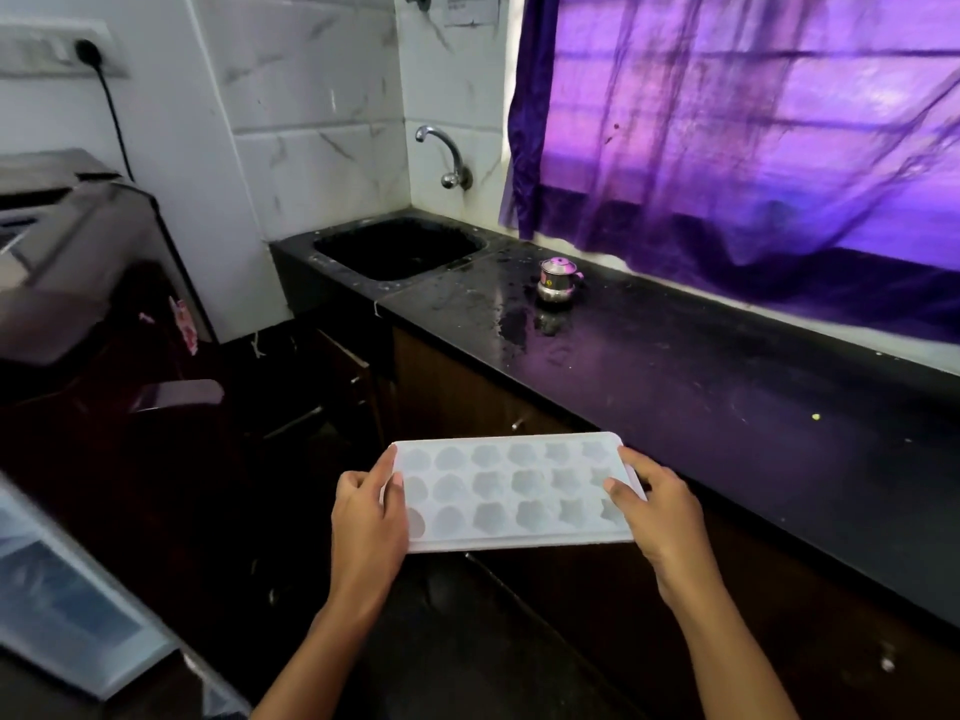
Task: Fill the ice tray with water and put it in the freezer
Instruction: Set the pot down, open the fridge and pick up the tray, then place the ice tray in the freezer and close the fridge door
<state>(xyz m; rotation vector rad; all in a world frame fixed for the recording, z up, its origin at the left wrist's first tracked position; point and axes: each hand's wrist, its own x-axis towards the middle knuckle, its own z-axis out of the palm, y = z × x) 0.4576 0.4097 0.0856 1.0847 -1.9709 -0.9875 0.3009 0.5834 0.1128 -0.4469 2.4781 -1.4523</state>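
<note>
A white ice tray [511, 493] with several shaped cells is held level in front of me, below the counter's edge. My left hand [370, 517] grips its left end, thumb on top. My right hand [655, 506] grips its right end, thumb resting on the rim. I cannot tell whether the cells hold water. A dark sink [397, 247] is set into the far end of the black counter [701, 387], with a metal tap [447, 154] on the tiled wall above it. A dark red fridge [98, 324] stands at the left, its open door [67, 605] at the lower left.
A small steel pot with a lid [557, 279] stands on the wet counter right of the sink. A purple curtain [753, 127] covers the window behind the counter. Brown cabinet doors [457, 397] run beneath it. A cable hangs from a wall socket [85, 48].
</note>
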